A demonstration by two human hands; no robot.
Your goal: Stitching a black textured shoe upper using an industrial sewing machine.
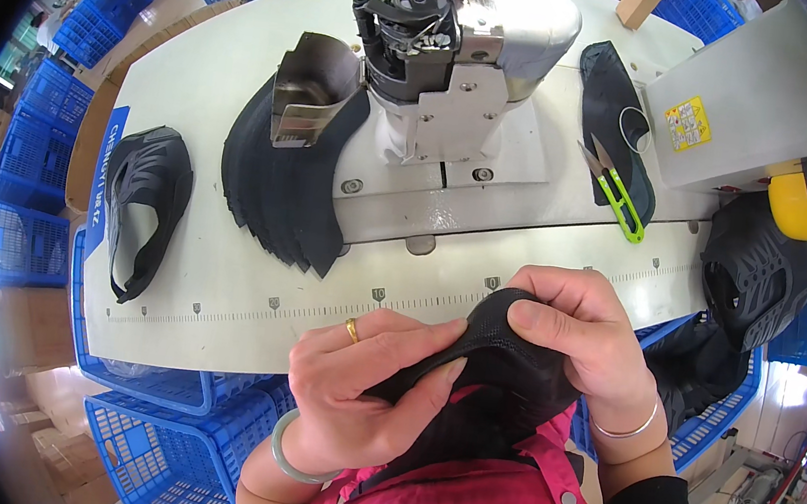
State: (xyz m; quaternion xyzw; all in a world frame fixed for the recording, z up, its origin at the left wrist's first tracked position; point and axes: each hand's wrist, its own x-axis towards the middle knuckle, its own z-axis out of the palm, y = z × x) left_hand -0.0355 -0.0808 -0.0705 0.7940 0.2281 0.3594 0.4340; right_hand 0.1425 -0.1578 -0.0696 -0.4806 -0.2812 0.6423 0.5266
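Close to my body, at the table's near edge, I hold a black mesh shoe upper [491,341] in both hands. My left hand [363,378] pinches its edge between thumb and fingers. On the other side, my right hand [583,335] grips the top edge, thumb pressed on the mesh and fingers behind it. The lower part of the upper hangs against my pink apron, partly hidden by my left hand. Just beyond my hands runs the ruler marking along the white sewing table [439,292].
A sewing machine [439,85] stands mid-table. Fanned black fabric pieces [280,187] lie left of it. Green-handled thread snips [619,200] rest on a black piece at right. Black shoe uppers sit at far left [171,178] and right [774,272]. Blue crates [162,454] stand below.
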